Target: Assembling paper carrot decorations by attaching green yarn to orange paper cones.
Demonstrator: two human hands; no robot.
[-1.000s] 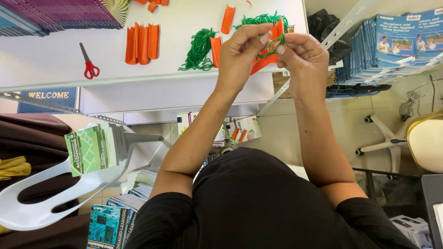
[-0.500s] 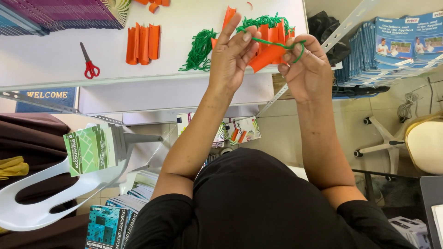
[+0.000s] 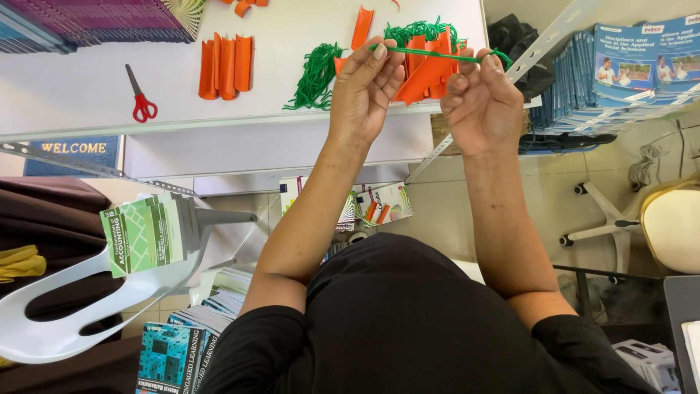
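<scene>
A green cord point(image 3: 437, 53) is stretched taut between both hands above the white table's point(image 3: 73, 87) near edge. My left hand point(image 3: 362, 91) pinches its left end between thumb and fingers. My right hand point(image 3: 479, 98) grips the other end, which curls over its knuckles. A bundle of orange folded paper strips point(image 3: 426, 71) hangs on the cord between the hands. Behind them lie piles of green cord point(image 3: 316, 76) and a single orange strip point(image 3: 361, 27).
Red-handled scissors point(image 3: 138, 98) and a row of orange strips point(image 3: 226, 67) lie on the table to the left. Stacked books point(image 3: 87, 22) fill its far left corner. Blue booklets point(image 3: 627, 66) sit on a shelf at right. A white chair point(image 3: 80, 306) holds books below left.
My hands have drawn apart, pulling the green cord from a loose loop into a straight, taut line. The orange strip bundle now hangs between them.
</scene>
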